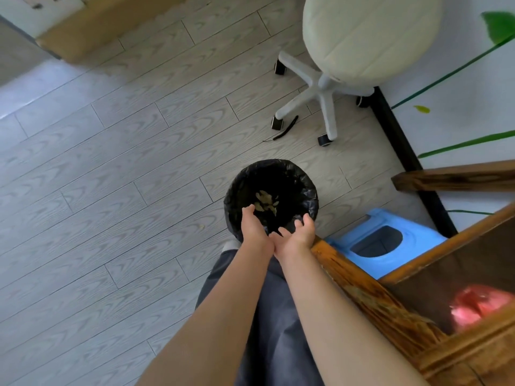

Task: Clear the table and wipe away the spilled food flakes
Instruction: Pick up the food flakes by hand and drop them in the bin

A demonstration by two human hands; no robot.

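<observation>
The left hand (252, 228) and right hand (296, 236) are cupped side by side, heels touching, fingers spread apart and holding nothing — directly above the near rim of the black-lined bin (303, 176). The food flakes (264, 201) lie straight below, on the liner's bottom, slightly nearer the left hand.

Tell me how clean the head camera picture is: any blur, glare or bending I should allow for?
Head view: wide-angle bending curves the floor planks; daylight glare washes out the floor at far left; the red item at lower right is blurred; the bin interior is dark, though flakes show; both the left hand and the right hand look sharp.
</observation>
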